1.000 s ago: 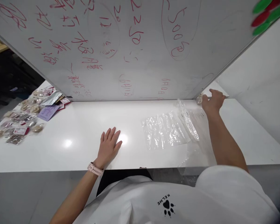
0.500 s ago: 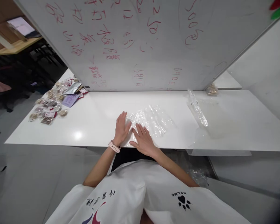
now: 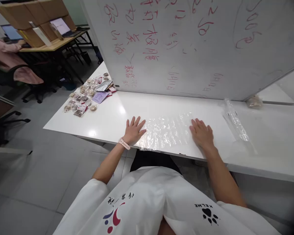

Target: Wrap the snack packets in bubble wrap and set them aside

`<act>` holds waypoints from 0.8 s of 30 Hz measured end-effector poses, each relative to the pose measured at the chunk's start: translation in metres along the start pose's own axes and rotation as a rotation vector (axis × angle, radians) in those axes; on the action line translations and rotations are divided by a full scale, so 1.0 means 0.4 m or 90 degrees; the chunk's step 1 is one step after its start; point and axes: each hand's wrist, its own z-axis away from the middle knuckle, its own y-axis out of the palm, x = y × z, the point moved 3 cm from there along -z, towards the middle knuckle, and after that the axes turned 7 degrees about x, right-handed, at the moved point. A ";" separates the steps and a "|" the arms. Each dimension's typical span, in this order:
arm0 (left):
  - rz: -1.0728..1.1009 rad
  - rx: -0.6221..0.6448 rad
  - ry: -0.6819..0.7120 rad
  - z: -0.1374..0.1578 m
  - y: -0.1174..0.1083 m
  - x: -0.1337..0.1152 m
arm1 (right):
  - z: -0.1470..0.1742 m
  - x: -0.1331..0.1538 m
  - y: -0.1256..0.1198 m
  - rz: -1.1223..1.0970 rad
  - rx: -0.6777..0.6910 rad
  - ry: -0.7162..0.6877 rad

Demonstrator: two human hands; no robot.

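Observation:
A clear, wrinkled plastic bag (image 3: 166,132) lies flat on the white table (image 3: 147,103) in front of me. My left hand (image 3: 134,130) rests at its left edge, palm down with fingers spread, a pink band around the wrist. At the bag's right edge my right hand (image 3: 202,133) lies on the table, fingers stretched out and slightly apart. Neither hand grasps anything. Whether the right fingertips touch the plastic or only the table beside it, I cannot tell.
A whiteboard (image 3: 186,58) with red writing stands along the table's back. Several small packets (image 3: 84,98) and a purple packet (image 3: 100,97) lie at the left end. More clear plastic (image 3: 237,124) lies to the right. A person in pink (image 3: 12,58) sits at a far desk.
My right hand has moved from the bag's left part to its right edge. The plastic now lies flatter and more spread out. My view has turned left.

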 end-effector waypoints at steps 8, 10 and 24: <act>0.069 -0.199 -0.204 -0.136 -0.157 0.252 | 0.033 0.066 -0.006 -0.012 -0.205 -0.012; 0.031 -0.208 -0.239 -0.184 -0.201 0.332 | 0.040 0.121 0.025 -0.027 -0.180 -0.062; -0.205 -0.047 -0.308 -0.351 -0.358 0.610 | 0.042 0.156 0.053 -0.024 -0.161 -0.035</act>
